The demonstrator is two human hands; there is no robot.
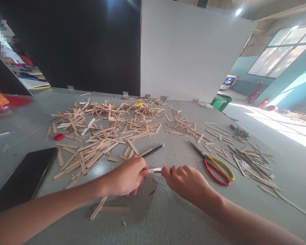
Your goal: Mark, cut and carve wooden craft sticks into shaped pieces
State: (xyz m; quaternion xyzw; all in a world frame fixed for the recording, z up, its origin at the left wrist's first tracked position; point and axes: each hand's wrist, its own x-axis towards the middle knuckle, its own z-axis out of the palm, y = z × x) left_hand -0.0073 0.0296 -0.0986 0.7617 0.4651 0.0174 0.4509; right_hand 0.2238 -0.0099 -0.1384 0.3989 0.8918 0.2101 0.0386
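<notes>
My left hand (127,177) is closed in a pinch on a short wooden stick piece (155,169) just above the grey table (183,217). My right hand (186,180) is closed beside it, fingers curled round a small tool whose tip touches the stick; I cannot make out what the tool is. A black pencil (154,149) lies just beyond the hands. Red and yellow scissors (214,163) lie shut to the right of my right hand. Two longer sticks (105,207) lie under my left forearm.
A big heap of wooden craft sticks (104,129) covers the table's middle and back. Thin splinters (247,160) lie at the right. A dark phone (22,177) rests at the left, a red ring (58,136) beyond it. White and black panels stand behind.
</notes>
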